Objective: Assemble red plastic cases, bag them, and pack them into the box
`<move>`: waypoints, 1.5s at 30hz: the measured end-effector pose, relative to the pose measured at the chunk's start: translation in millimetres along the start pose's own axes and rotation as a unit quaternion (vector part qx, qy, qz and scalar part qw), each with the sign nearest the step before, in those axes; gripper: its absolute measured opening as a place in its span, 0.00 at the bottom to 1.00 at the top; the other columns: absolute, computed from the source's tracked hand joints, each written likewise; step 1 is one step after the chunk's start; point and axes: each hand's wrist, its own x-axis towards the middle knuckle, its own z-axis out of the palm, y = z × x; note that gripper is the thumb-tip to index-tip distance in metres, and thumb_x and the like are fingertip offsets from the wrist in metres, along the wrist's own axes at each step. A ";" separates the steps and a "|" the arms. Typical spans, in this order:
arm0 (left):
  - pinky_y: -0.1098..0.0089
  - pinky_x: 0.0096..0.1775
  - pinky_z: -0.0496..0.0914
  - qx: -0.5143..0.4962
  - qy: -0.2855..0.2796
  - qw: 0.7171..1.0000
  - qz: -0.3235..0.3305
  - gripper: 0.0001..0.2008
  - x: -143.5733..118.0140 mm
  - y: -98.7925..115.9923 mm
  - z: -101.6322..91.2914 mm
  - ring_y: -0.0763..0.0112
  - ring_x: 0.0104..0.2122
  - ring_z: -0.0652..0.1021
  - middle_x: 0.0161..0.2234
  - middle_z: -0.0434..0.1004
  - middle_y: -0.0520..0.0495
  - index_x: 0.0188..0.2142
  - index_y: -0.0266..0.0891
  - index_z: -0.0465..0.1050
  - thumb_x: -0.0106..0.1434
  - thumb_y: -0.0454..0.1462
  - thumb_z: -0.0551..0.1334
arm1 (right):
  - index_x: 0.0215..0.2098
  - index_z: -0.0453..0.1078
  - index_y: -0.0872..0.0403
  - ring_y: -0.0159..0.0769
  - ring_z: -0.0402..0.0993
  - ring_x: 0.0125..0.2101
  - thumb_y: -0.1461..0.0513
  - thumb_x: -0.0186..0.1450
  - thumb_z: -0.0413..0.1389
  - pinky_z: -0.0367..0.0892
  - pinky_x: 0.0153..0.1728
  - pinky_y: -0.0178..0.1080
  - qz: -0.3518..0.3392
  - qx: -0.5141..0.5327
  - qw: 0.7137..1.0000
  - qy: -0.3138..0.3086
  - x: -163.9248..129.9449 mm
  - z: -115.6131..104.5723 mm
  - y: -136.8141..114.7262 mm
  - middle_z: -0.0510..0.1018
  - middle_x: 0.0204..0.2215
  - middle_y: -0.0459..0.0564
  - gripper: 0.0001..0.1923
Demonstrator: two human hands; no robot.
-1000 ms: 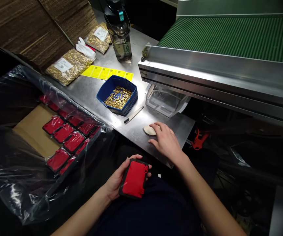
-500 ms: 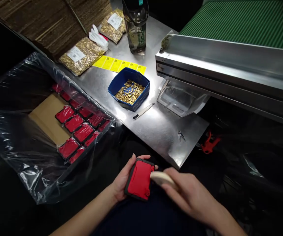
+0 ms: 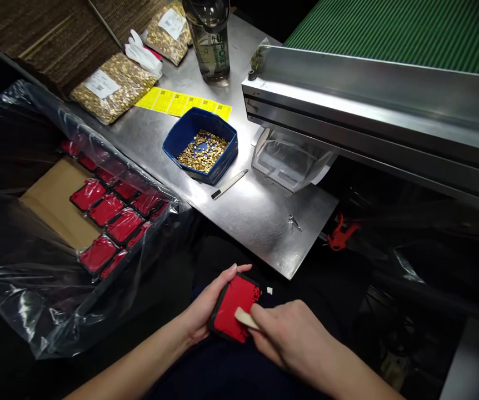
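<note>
Conveyor housing, upper right of the frame: steel rail under green ribbed belt.

Bench, centre: bare steel sheet, its near corner just above the hands.

Plastic-lined carton, left: red parts in rows under clear film.

2 bags of brass pieces, upper left, beside a dark bottle and a strip of yellow labels.

Blue bin, upper centre: partly filled with small brass pieces; a slim blade-like tool lies just right of it.

Red cover, lower centre, below the bench edge over the lap: black-rimmed, long axis running from lower left to upper right.

Left hand: forearm entering from the lower left; grip closed around the cover's left edge, thumb along the top.

Right hand: entering from the lower right, knuckles up; grip pinched narrow on a pale wedge-shaped tool.

Relation: the wedge's tip rests on the cover's lower right face; the cover lies up and left of the right hand, touching through the tool.
</note>
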 end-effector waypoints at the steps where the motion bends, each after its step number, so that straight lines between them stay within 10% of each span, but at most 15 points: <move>1: 0.63 0.40 0.77 0.006 0.006 1.000 0.004 0.29 -0.5 -0.5 1.0 0.57 0.38 0.83 0.42 0.84 0.37 0.63 0.42 0.69 0.70 0.55 0.59 | 0.41 0.64 0.50 0.31 0.73 0.23 0.60 0.77 0.46 0.52 0.25 0.37 0.010 0.003 1.000 -0.003 -0.8 -0.2 -0.5 0.78 0.27 0.41 0.07; 45: 0.66 0.38 0.76 0.031 0.022 0.999 0.017 0.31 1.9 -1.7 -4.6 0.58 0.37 0.83 0.42 0.84 0.38 0.64 0.40 0.68 0.70 0.56 0.59 | 0.39 0.66 0.49 0.31 0.76 0.23 0.57 0.75 0.51 0.46 0.23 0.37 0.028 -0.056 0.998 -0.031 12.4 -6.4 -5.1 0.82 0.28 0.40 0.07</move>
